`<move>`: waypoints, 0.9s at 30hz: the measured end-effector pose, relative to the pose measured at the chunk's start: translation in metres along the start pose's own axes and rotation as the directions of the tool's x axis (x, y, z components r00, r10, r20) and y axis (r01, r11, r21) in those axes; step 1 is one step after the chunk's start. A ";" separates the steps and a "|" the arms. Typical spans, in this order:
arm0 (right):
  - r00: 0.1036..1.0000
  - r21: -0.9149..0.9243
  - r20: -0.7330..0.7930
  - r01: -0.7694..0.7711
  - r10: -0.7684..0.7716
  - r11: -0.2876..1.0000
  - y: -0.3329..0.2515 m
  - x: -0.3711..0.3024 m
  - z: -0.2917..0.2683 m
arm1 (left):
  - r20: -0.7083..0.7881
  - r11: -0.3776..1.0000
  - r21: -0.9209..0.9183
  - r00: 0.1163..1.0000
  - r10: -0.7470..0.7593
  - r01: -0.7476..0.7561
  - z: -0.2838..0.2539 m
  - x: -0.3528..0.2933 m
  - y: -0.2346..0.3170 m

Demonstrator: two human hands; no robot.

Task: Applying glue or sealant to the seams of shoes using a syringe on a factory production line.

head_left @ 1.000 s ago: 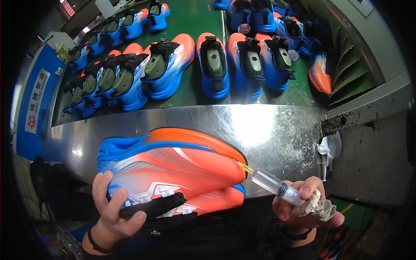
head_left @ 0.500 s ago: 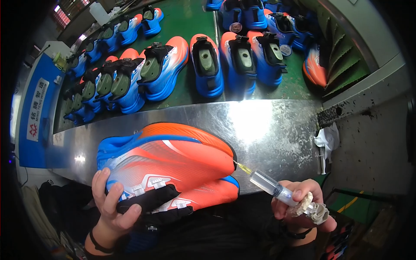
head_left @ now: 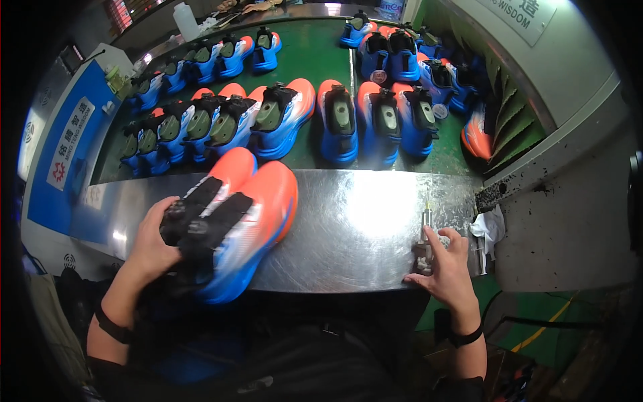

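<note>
While the left hand (head_left: 151, 241) clasped a pair of orange-and-blue shoes (head_left: 271, 194) by their black ankle ends at the near left of the metal bench (head_left: 341, 251), the right hand (head_left: 445, 266) spread its thumb and fingers about a syringe (head_left: 427, 218) lying there, contact unclear. Similar shoes (head_left: 338, 124) stood in rows on a green surface (head_left: 305, 57) beyond.

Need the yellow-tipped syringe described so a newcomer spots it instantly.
Find the metal counter in front of the green surface. Toward its right end, the syringe is at the right hand. Look for a slim clear barrel with a yellow tip, unlike the crumpled white cloth to its right.
</note>
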State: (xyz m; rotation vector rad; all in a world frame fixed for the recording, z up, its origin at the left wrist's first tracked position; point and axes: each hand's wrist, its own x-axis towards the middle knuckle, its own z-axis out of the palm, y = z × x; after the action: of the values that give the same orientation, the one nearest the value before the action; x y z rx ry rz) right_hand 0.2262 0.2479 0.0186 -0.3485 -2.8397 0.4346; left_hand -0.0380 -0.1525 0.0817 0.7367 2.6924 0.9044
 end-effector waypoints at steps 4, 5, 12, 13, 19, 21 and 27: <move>0.971 0.051 -0.106 0.222 -0.216 0.974 -0.050 0.008 -0.009 | 0.200 0.886 -0.413 0.971 -0.135 0.209 0.005 -0.016 -0.003; 0.928 0.199 -0.142 0.368 -0.345 0.908 -0.070 0.014 -0.008 | 0.279 0.753 -0.596 0.951 -0.131 0.279 0.013 -0.024 -0.005; 0.776 0.142 0.268 0.554 -0.571 0.820 -0.182 0.048 -0.015 | 0.213 0.508 -0.839 0.977 -0.019 0.193 0.057 -0.070 -0.011; 0.775 0.139 0.277 0.552 -0.568 0.822 -0.187 0.050 -0.018 | 0.218 0.500 -0.843 0.976 -0.019 0.198 0.056 -0.072 -0.012; 0.685 0.065 0.475 0.598 -0.552 0.799 -0.203 0.060 -0.003 | -0.043 0.716 -0.684 0.988 0.146 -0.136 0.045 -0.052 -0.043; 0.730 0.073 0.456 0.539 -0.509 0.839 -0.200 0.062 -0.003 | -0.078 0.868 -0.197 0.889 0.450 -0.456 0.024 -0.036 -0.025; 0.736 0.138 0.432 0.517 -0.521 0.845 -0.206 0.062 0.011 | -0.061 0.824 -0.356 0.891 0.451 -0.441 0.056 -0.025 -0.019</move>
State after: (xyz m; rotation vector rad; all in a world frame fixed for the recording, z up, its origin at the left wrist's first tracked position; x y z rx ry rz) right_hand 0.1247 0.0707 0.0874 0.6424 -3.1865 0.4497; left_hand -0.0048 -0.1507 0.0267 1.3022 2.2538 1.4338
